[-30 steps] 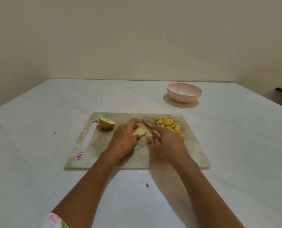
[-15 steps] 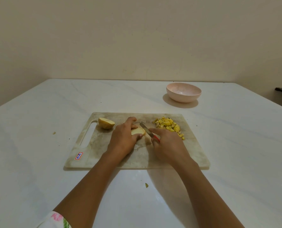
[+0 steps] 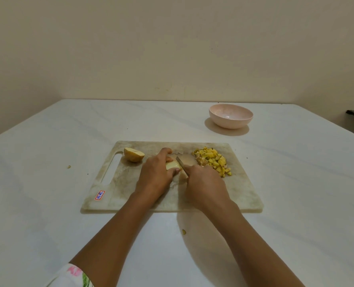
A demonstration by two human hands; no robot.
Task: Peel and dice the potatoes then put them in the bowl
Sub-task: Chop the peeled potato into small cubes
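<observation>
Left hand (image 3: 154,179) fingers curl over potato piece (image 3: 173,165) on cutting board (image 3: 242,193); right hand (image 3: 206,186) clenches knife (image 3: 180,161) (blade just beside left fingertips).

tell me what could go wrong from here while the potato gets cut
1. The left hand holds the potato piece right beside the knife gripped by the right hand. A slip could nick a finger.
2. The diced pile lies close to the right hand on the cutting board. A careless stroke might scatter cubes onto the table.
</observation>
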